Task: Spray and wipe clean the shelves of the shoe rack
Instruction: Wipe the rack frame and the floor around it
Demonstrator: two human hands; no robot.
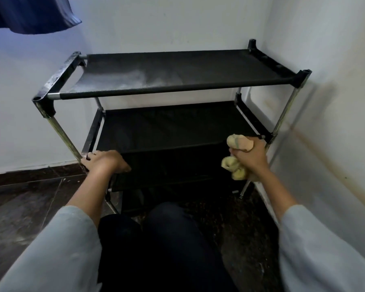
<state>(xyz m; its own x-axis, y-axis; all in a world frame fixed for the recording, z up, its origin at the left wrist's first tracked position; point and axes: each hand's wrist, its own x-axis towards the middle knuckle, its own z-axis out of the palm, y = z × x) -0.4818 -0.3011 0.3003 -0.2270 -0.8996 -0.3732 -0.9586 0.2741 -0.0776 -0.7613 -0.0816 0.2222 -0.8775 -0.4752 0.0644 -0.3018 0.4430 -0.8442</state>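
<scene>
Both hands at the rack (169,89), cloth (237,159) bunched in the right hand (250,158).

Right grip clenched tight round the yellow cloth, wads bulging above and below the fist, just in front of the middle shelf (169,127) at its right front corner. Left hand (103,162) grasps the front left corner of that shelf, fingers curled over the rail beside the post. Top shelf (177,70) shows a pale, dusty-looking patch mid-fabric. The rack stands in the corner, walls (325,60) behind and to the right.
</scene>
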